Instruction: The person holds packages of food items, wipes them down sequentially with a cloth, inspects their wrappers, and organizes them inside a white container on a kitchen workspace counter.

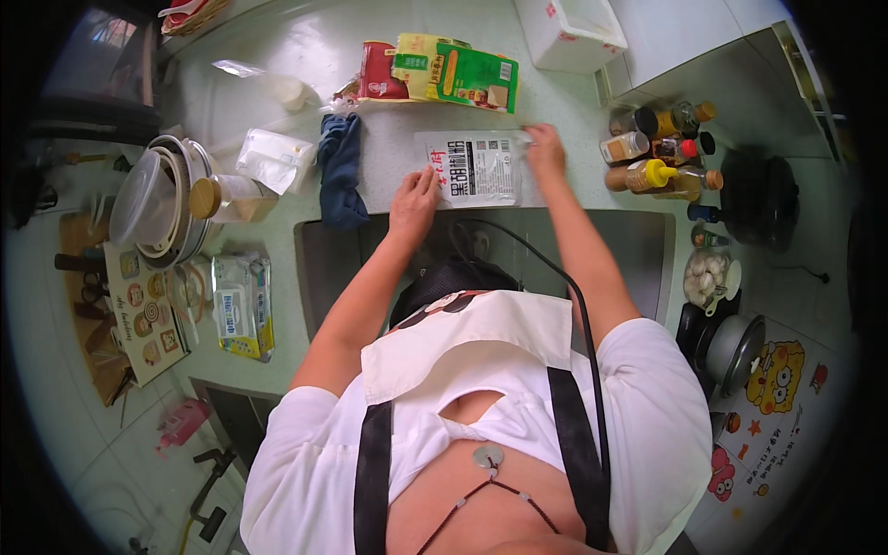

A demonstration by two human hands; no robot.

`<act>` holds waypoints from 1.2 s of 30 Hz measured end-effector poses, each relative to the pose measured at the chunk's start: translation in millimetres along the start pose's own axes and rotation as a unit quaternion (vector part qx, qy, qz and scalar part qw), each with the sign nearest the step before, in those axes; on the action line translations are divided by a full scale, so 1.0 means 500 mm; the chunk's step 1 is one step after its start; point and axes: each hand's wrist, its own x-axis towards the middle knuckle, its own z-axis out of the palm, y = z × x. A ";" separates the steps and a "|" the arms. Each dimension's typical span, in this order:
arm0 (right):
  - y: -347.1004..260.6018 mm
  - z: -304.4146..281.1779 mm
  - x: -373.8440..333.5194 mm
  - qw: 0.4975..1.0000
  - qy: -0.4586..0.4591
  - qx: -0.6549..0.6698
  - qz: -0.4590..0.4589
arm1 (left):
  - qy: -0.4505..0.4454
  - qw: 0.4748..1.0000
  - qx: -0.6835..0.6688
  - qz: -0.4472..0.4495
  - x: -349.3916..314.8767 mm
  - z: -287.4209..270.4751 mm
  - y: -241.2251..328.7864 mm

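In the head view, a flat, rectangular white-and-clear plastic packet with black and red print [481,176] lies at the upper centre of the frame, on the pale green tabletop [305,46]. The left hand [413,202] rests its curled fingers at the packet's left edge; whether it grips, I cannot tell. The right hand [546,151] is narrow, its fingertips pinching the packet's upper right corner. Just above, at the top centre, lie a yellow-and-green printed packet [472,79] and, partly under it, a dark red packet [381,72]. A folded dark blue cloth [342,171] lies left of the left hand, with a white soft plastic-wrapped pack [276,159] beside it. At the upper right, a yellow-capped squeeze bottle [640,176] lies among other bottles, below a white foam box [569,39].
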 end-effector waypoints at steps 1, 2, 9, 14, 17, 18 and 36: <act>0.023 -0.018 0.013 1.000 -0.014 -0.010 0.023 | 0.013 1.000 0.000 0.005 0.005 -0.003 0.003; 0.036 -0.046 0.026 0.998 -0.029 -0.021 0.045 | 0.026 1.000 -0.001 0.009 0.008 -0.004 0.008; -0.128 0.002 -0.011 0.990 -0.074 0.102 -0.060 | 0.017 1.000 0.006 0.011 0.004 -0.001 0.006; -0.108 -0.006 0.013 0.987 -0.148 -0.030 -0.052 | -0.022 1.000 -0.004 -0.014 -0.003 -0.008 0.004; -0.027 -0.039 0.039 0.993 -0.110 -0.042 0.016 | 0.021 1.000 0.010 0.015 -0.005 0.011 -0.004; -0.023 -0.053 0.041 0.992 -0.119 -0.048 0.018 | 0.018 1.000 0.002 0.008 -0.005 0.008 -0.002; -0.101 0.000 0.040 0.990 -0.115 -0.061 0.055 | 0.023 0.999 -0.029 0.004 0.001 -0.007 -0.004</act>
